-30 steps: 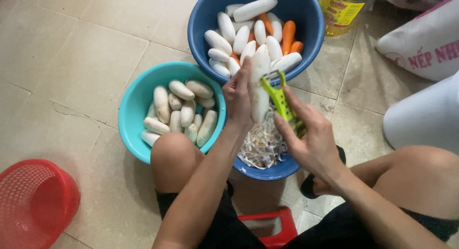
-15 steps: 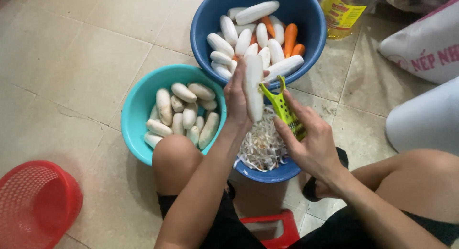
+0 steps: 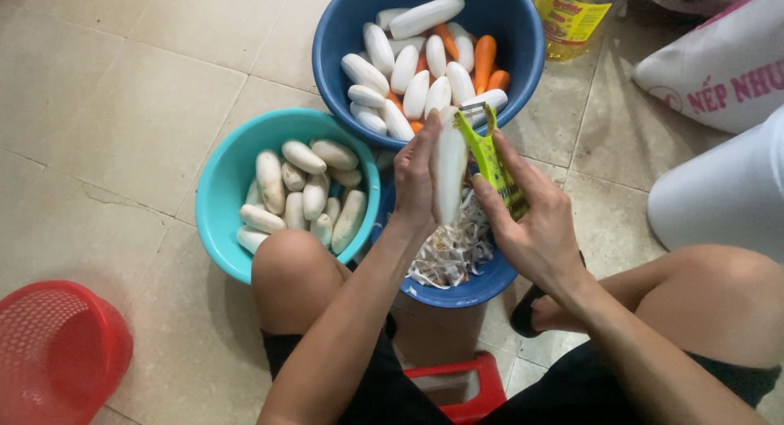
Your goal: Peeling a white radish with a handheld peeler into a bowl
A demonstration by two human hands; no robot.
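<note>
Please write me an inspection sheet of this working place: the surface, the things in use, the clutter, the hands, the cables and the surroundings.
Surface: beige tiled floor, with a crack line at the left.
Things in use: white radish held upright; green peeler against its upper end; dark blue basin of white roots and carrots; teal basin of white roots; lower blue basin catching peelings.
Clutter: red basket; yellow bottle; white sack; red stool below the person.
Hands: left hand grips the radish; right hand grips the peeler.
Cables: nothing seen.
Surroundings: the person's bare knees; a dark sandal.
</note>
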